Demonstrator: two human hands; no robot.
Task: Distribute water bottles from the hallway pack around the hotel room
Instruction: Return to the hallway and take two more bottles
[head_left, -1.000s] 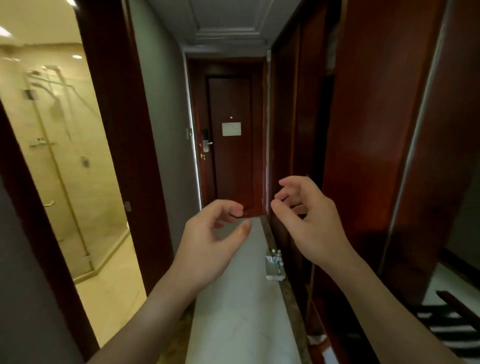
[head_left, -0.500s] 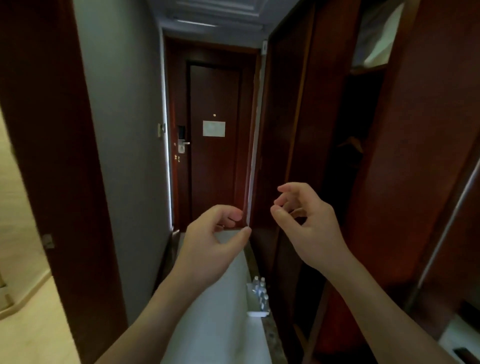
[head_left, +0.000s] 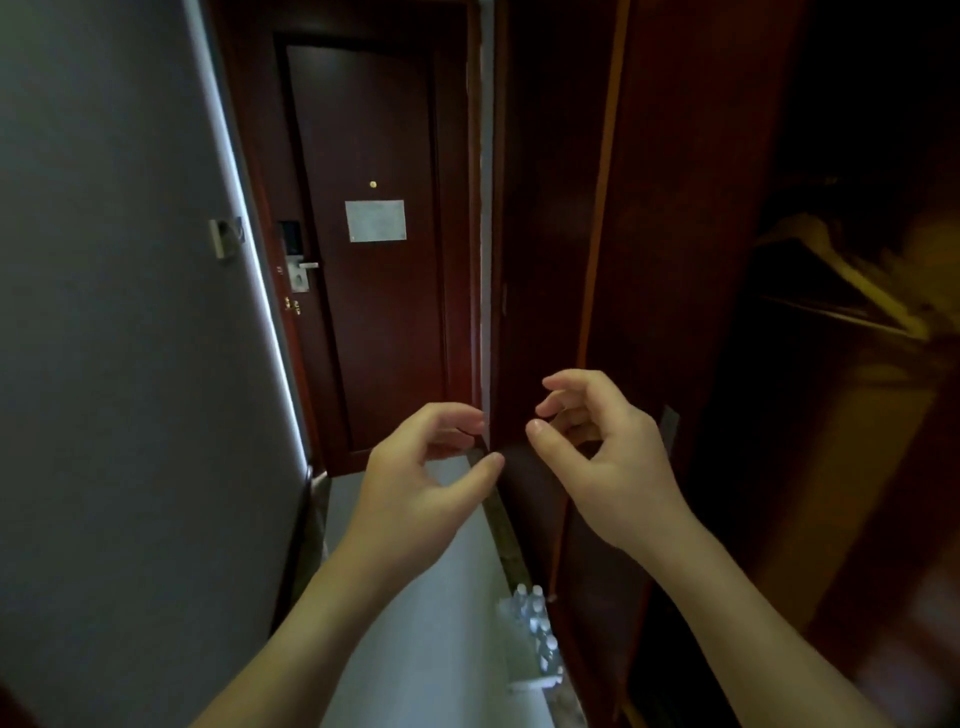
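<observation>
A narrow hotel hallway is shown, closed at the far end by a dark wooden door (head_left: 374, 291) in the upper centre of the frame; a pale rectangular notice (head_left: 375, 220) is fixed to the door, and an electronic lock with a lever handle (head_left: 298, 260) is seen at its left edge; a grey wall (head_left: 119, 312) fills the left of the frame, with a small wall fitting (head_left: 224, 237) mounted on it; dark red-brown wardrobe panels (head_left: 649, 260) occupy the right, and a blurred wooden hanger (head_left: 841, 270) is visible in an open compartment at the upper right; a pale floor (head_left: 415, 649) runs down the lower centre. The pack of water bottles (head_left: 535, 642) is seen on the floor at the lower centre-right, just beside the base of the wardrobe; its white caps are visible, though the count cannot be told. Both hands are raised in mid-frame, well apart from the pack and from each other; the left hand (head_left: 415, 478) is held with loosely curled fingers and an extended thumb, nothing being gripped; the right hand (head_left: 608, 457) is likewise held with loosely curled fingers, and nothing is gripped by it.
</observation>
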